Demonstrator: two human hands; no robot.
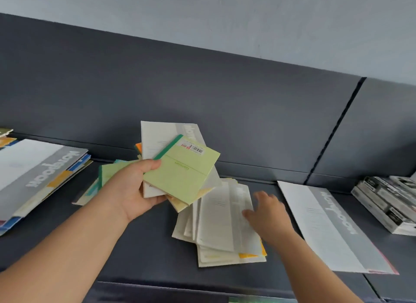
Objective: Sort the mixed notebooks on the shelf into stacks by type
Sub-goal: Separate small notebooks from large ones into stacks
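The left hand [135, 187] gripped a fanned handful of notebooks [157, 140] above the dark shelf [139, 253], thumb curled onto the pale green notebook [182, 176] on top, while the right hand [269, 214], fingers loosely spread, touched the pile of white notebooks [220, 223] lying on the shelf.

I take this for a shop. Notebooks [220, 221] lie stacked along the shelf [144, 246]; one carries a barcode price sticker [193, 147].
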